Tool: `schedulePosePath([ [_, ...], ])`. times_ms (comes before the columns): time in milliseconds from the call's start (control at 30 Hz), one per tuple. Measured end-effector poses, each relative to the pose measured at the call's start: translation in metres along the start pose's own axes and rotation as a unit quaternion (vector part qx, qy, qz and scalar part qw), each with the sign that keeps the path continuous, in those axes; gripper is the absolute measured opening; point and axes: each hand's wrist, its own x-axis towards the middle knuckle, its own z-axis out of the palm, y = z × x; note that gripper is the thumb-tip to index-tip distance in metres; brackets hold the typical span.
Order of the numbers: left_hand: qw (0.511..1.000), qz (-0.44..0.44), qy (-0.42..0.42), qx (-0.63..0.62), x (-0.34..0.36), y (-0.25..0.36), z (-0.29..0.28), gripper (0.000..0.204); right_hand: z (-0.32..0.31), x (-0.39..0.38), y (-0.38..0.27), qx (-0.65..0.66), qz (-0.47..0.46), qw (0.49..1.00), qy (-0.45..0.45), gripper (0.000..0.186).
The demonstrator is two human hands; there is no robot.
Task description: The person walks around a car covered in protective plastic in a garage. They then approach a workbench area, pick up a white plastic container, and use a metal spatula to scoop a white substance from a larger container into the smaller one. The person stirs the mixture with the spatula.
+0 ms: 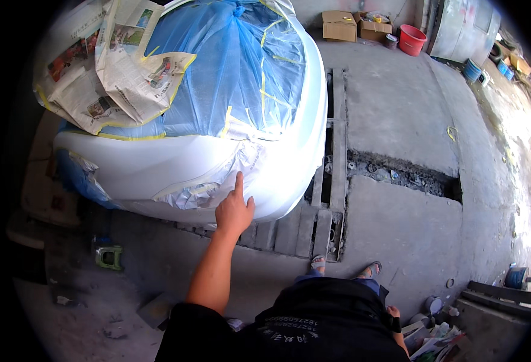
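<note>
A white car body section (114, 163) is wrapped on top in blue plastic sheeting (205, 66) with yellow tape and newspaper (126, 84). Crumpled masking film (190, 194) covers part of its lower panel. My left hand (235, 211) reaches over this panel, index finger extended onto or just above the masking, other fingers curled, holding nothing. My right hand (394, 314) hangs low beside my dark clothing, its fingers curled; whether they hold anything is too small to make out.
A grated floor trench (336, 139) and a debris-filled channel (398, 177) lie beside the car. Cardboard boxes (339, 27) and a red bucket (412, 41) stand at the back. A green object (108, 258) lies lower left; cans and paper scraps (434, 338) lie lower right.
</note>
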Motion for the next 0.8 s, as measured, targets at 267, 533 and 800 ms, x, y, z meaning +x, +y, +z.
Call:
schedulePosePath([
  [267, 0.937, 0.197, -0.281, -0.059, -0.071, 0.101, 0.141, 0.059, -0.020, 0.008, 0.099, -0.040, 0.007, 0.997, 0.058, 0.022],
  [533, 0.858, -0.165, -0.430, -0.228, -0.186, 0.128, 0.232, 0.038, -0.255, 0.141, 0.120, 0.536, 0.558, 0.620, -0.127, 0.020],
  [800, 0.823, -0.275, -0.400, -0.294, -0.192, 0.172, 0.251, 0.029, -0.282, 0.209, 0.215, 0.541, 0.544, 0.635, -0.088, 0.018],
])
